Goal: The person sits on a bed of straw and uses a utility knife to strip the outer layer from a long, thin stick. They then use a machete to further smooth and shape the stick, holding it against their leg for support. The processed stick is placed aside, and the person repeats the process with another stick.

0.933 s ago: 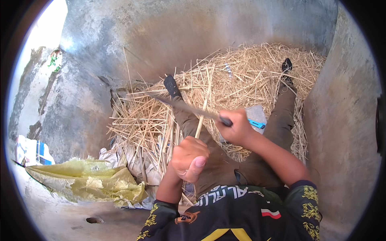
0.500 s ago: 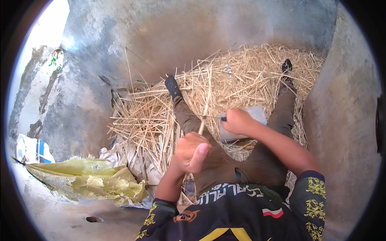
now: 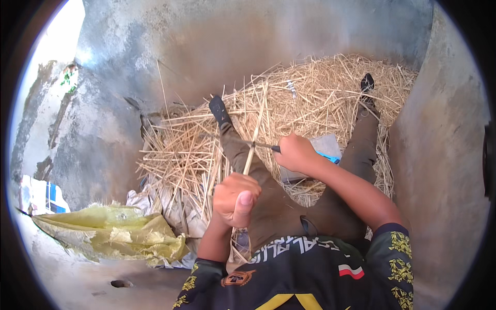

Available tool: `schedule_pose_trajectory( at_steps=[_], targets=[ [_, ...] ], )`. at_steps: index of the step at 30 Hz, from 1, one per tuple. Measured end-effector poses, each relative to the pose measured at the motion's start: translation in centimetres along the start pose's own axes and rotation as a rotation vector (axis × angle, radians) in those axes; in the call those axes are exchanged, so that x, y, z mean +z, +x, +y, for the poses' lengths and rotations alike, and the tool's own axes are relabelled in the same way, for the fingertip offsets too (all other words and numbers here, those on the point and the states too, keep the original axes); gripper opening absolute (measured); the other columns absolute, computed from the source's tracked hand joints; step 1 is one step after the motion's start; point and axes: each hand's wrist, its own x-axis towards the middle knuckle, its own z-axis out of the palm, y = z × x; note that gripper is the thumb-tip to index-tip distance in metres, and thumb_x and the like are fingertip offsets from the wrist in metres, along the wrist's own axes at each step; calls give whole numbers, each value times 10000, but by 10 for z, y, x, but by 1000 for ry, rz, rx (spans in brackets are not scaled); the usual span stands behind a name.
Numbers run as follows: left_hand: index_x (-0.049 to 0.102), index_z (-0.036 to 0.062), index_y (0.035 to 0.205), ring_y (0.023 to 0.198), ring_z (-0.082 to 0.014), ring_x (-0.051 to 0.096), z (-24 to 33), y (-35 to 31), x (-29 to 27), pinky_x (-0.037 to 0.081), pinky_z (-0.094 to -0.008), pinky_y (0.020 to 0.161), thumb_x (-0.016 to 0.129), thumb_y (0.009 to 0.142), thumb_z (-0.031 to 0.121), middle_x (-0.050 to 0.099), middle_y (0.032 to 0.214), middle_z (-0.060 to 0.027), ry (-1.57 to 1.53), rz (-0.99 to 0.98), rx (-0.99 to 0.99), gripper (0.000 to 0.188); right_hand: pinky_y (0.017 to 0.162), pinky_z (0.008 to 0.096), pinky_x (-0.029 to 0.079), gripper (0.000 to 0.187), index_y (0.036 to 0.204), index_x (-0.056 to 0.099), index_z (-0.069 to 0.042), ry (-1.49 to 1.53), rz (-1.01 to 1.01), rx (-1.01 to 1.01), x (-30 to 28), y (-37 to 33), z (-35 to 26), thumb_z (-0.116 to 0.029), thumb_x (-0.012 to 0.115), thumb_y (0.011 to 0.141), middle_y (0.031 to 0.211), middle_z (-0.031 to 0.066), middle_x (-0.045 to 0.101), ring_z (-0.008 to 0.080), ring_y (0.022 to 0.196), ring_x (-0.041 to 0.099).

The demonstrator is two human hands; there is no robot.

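My left hand [image 3: 235, 200] is closed around the lower end of a pale, thin bamboo-like stick [image 3: 249, 164], which slants up and away between my legs. In my right hand [image 3: 296, 153] is the dark handle of a knife [image 3: 265, 146]. Its narrow blade reaches left and crosses the stick a little beyond my left fist. The blade's far end blurs into the straw-coloured strips behind it. Below my right wrist, between my legs, lies a grey block [image 3: 324, 143] with a small blue object [image 3: 329, 157] on it, partly covered by my forearm.
Pale shavings and strips [image 3: 320, 103] heap around my outstretched legs, up to the concrete wall [image 3: 248, 41]. A frayed yellow sack [image 3: 111, 232] lies at the left, with a white and blue bag [image 3: 41, 196] behind it. Another wall [image 3: 439, 139] rises close on the right.
Both hands have shifted slightly left, carrying the stick and knife along. More of the blue object on the block now shows.
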Motion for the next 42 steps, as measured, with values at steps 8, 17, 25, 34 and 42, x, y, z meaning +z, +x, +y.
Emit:
schedule_pose_trajectory(
  at_steps=[8,17,25,34,42],
  targets=[
    [288,73,553,348,-166,300,18,2,-8,217,-317,368,423,971,46,300,477,-18,6,-21,72,440,649,468,544,356,756,692,54,358,-95,87,-23,-12,-23,-287,623,830,716,261,664,417,697,685],
    [301,60,527,353,-174,291,12,-4,-12,206,-320,375,511,913,3,294,475,-30,18,2,69,443,601,487,517,276,671,663,-5,233,151,-196,-14,-31,-45,-247,647,802,620,244,614,414,604,637],
    [401,72,480,330,-190,359,-4,-18,16,253,-321,368,646,809,-71,366,444,-25,159,-39,-85,435,648,467,566,285,769,718,10,-120,55,-89,32,3,16,-273,686,758,668,241,660,373,642,694],
    [295,84,474,332,-165,282,7,-4,11,177,-308,385,599,796,-71,274,449,-1,86,-134,10,469,513,423,457,231,657,642,-3,494,57,-10,8,-22,-19,-186,659,797,587,190,614,335,484,542],
    [301,90,472,351,-182,301,4,11,-17,174,-304,400,718,705,34,269,468,-5,-17,-137,153,481,558,453,524,122,768,680,-44,254,397,-377,-21,-31,-47,-158,691,725,663,165,651,361,599,653]
  ],
)
